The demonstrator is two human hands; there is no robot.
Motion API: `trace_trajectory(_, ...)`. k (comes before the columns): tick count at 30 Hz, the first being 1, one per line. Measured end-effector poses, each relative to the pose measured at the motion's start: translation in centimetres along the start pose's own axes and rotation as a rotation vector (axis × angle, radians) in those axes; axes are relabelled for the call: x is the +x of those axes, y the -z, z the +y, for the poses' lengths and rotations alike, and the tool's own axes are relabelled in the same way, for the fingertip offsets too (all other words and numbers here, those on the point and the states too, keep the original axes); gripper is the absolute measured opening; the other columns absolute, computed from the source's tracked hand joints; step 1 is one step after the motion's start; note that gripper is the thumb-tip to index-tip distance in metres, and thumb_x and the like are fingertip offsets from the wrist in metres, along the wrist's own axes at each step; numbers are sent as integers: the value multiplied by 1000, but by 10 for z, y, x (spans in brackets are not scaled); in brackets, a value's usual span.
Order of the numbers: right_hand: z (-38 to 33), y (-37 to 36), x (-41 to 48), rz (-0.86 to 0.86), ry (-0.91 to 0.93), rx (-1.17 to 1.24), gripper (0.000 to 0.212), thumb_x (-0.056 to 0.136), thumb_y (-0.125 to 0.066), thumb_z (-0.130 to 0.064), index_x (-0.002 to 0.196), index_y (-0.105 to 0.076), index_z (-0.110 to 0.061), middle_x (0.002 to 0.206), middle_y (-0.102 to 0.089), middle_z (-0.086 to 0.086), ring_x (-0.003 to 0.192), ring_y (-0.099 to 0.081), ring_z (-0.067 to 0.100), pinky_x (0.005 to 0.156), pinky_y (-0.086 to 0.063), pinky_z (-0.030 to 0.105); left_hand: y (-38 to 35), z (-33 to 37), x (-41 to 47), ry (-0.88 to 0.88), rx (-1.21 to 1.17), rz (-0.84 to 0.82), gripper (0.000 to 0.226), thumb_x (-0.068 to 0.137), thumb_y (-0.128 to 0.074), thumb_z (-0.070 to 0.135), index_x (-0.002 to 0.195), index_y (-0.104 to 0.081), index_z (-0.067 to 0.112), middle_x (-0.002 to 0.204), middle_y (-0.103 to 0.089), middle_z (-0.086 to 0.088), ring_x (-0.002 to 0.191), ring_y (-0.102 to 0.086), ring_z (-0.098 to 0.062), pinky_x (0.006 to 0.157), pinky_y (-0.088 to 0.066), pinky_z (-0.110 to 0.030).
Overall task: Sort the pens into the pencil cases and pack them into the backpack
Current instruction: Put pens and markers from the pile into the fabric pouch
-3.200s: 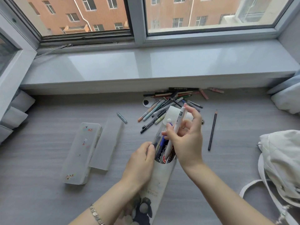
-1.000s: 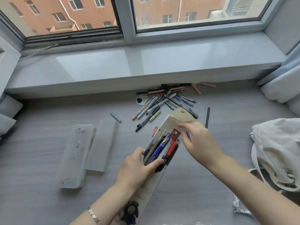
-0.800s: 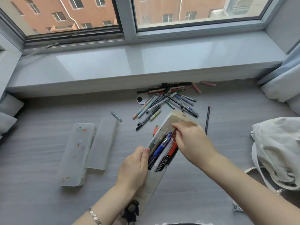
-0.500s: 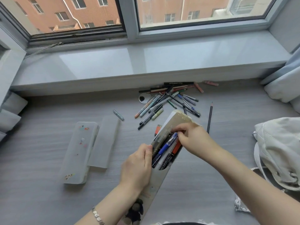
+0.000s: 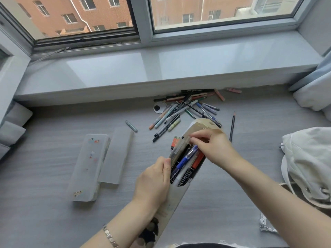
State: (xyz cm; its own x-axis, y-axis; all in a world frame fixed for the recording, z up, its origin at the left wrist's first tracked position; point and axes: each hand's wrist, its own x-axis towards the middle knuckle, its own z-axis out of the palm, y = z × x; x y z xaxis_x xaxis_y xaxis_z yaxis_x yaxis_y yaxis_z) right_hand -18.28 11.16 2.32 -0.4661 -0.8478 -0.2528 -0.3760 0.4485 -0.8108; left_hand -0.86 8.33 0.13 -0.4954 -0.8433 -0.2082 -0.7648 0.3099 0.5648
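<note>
A pale window sill [image 5: 161, 68] is set along the far side, a brick building [image 5: 100, 13] is seen beyond it, and a white cushion [image 5: 315, 93] is seen far right.

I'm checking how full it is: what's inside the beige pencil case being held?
A blue pen, a clear pen, a black marker and something orange-red show in the open pencil case. Their lower ends are hidden by its wall, and the right hand covers some tops.
</note>
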Motion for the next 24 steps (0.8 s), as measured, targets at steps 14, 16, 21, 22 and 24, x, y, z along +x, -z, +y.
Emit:
trace_trajectory(14, 0, 20, 4, -38, 181, -310, 31, 96, -42, -13, 122, -58, -14, 118, -63, 3, 83, -55, 5, 75, -34, 10, 4, 4, 11, 98, 44, -31, 40, 99, -18, 38, 114, -53, 23, 106, -66, -10, 101, -57, -32, 76, -42, -34)
trace_trajectory(16, 4, 22, 4, -106, 181, -464, 35, 96, -40, -13, 129, -50, -16, 112, -64, 5, 77, -55, 10, 68, -37, 15, 4, 4, 15, 80, 111, -24, 41, 99, -17, 39, 111, -52, 22, 102, -67, -11, 98, -58, -32, 71, -37, -34)
trace_trajectory(21, 9, 19, 3, -287, 108, -475, 44, 94, -40, -13, 138, -35, -16, 100, -64, 7, 71, -55, 7, 54, -35, 3, 2, 5, 13, 50, 171, -19, 42, 99, -17, 41, 100, -51, 16, 94, -67, -10, 92, -59, -33, 67, -35, -33)
trace_trajectory(22, 10, 19, 3, -286, 107, -459, 44, 93, -41, -12, 137, -37, -16, 113, -62, 8, 86, -58, 12, 65, -35, 5, 1, 5, 13, 52, 172, -24, 42, 99, -17, 41, 98, -50, 16, 94, -67, -10, 91, -59, -33, 68, -35, -33)
trace_trajectory(24, 14, 18, 0, -239, 99, -366, 41, 89, -48, -11, 129, -46, -16, 110, -64, 6, 96, -59, 15, 79, -39, 15, 1, 4, 11, 73, 142, -33, 41, 99, -17, 41, 98, -51, 17, 96, -67, -9, 92, -58, -32, 69, -37, -33)
